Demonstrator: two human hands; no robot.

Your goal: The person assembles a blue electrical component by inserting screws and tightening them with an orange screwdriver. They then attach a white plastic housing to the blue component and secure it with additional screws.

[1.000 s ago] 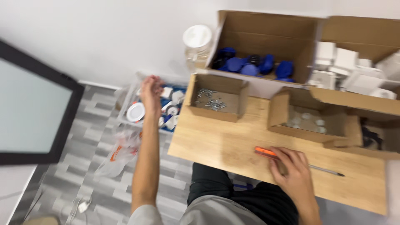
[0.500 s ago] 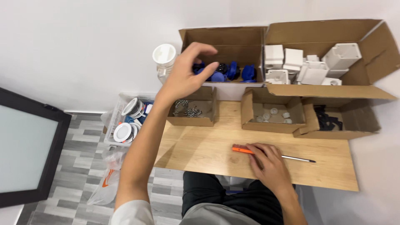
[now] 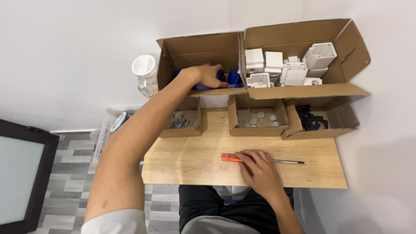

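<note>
The left hand [image 3: 207, 76] reaches over the front flap into the back-left box [image 3: 197, 47], fingers curled down among the blue parts [image 3: 232, 79]. Whether it is already pinching one I cannot tell; the flap and the knuckles hide the fingertips. The blue parts lie along the box's front edge, some to the left of the hand, some to its right near the wall shared with the box of white housings [image 3: 294, 71].

The right hand [image 3: 260, 171] lies flat, fingers together, on the screwdriver [image 3: 260, 159], which rests on the desk [image 3: 190, 162] with its orange handle pointing left and its thin shaft pointing right. That hand pins the tool rather than grips it.

To pick well here, I judge it best to take one blue part between thumb and two fingers and lift it straight up over the flap, since dragging it forward could catch the cardboard lip and tip the box. The forearm passes above the small box of screws [image 3: 180, 121]; keeping the elbow high should avoid knocking it. The jar [image 3: 145, 73] stands just left of the blue-parts box, near the arm. Keeping the right hand pressed down should stop the screwdriver rolling.
</note>
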